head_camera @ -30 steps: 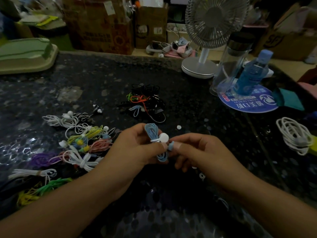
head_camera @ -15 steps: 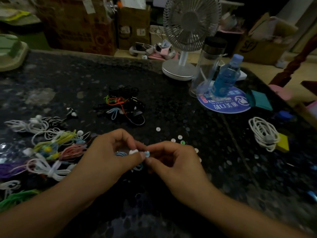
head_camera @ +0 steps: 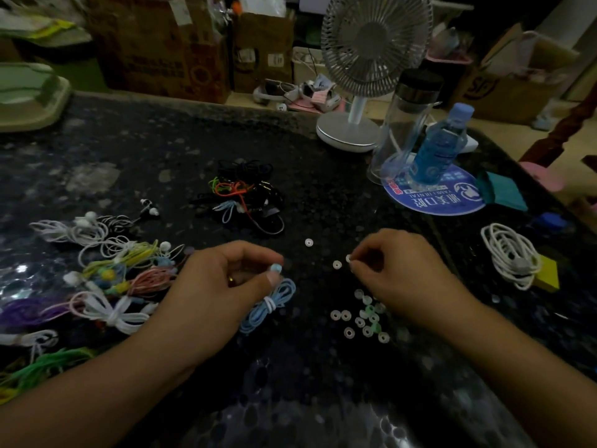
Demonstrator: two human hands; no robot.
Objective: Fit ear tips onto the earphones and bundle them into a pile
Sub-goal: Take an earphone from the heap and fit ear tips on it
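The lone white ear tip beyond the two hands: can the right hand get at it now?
Probably not at once: the right hand already pinches another tip, though bare tabletop surrounds the lone white ear tip.

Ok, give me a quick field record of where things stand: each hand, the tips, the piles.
left hand: pinches a light blue earbud; its bundled light blue cord lies on the table beside it
right hand: pinches a white ear tip
loose ear tips: white and green, scattered on the table near the right hand
coloured earphone bundles: spread at the left
dark earphone heap: table centre
white cable coil: at the right
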